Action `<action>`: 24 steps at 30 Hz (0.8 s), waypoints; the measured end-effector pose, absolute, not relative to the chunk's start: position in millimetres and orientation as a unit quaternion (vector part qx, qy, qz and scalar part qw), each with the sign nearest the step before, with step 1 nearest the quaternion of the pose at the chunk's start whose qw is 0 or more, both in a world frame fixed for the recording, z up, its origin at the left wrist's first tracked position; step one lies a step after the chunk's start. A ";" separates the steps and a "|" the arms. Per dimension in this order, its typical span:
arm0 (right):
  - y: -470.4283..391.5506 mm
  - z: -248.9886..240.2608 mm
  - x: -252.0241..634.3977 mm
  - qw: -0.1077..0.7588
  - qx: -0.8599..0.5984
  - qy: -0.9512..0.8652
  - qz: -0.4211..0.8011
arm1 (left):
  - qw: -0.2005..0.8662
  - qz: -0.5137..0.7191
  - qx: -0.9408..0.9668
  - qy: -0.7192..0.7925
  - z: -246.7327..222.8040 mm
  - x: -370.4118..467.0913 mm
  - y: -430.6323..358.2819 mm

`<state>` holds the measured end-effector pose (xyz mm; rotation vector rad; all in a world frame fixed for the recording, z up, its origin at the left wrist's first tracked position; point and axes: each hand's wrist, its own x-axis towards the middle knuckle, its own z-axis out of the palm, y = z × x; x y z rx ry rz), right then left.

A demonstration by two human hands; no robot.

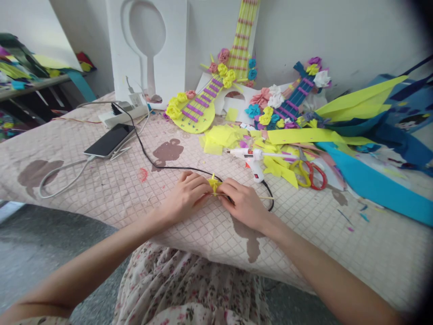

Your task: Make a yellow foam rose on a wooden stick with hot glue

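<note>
Between my two hands, low over the checked tablecloth, is a small yellow paper piece (214, 184) with pointed tips standing up. My left hand (190, 195) pinches its left side, fingers bent together. From the right, my right hand (244, 202) closes its fingers on the same piece. A thin pale stick (267, 197) passes under my right hand and sticks out to its right. Just behind my right hand a white glue gun (252, 160) lies on its side, its black cable running behind both hands.
Scissors (309, 175) and yellow paper scraps (219, 137) lie right of and behind the glue gun. Decorated paper guitars (199, 106) lean at the back. A phone (110, 141) and power strip (123, 115) are at left, blue paper strips (382, 185) at right.
</note>
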<state>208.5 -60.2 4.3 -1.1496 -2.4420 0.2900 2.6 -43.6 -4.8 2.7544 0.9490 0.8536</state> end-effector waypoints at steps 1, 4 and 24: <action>-60.2 4.2 208.5 0.212 -0.413 -0.879 0.104 | 0.053 0.280 0.906 0.313 -5.1 2.5 -43.6; -60.1 3.7 208.6 0.210 -0.415 -0.879 0.104 | 0.055 0.277 0.907 0.312 -5.5 2.3 -43.7; -60.2 3.7 208.6 0.209 -0.417 -0.880 0.092 | 0.052 0.279 0.906 0.315 -6.0 2.7 -43.6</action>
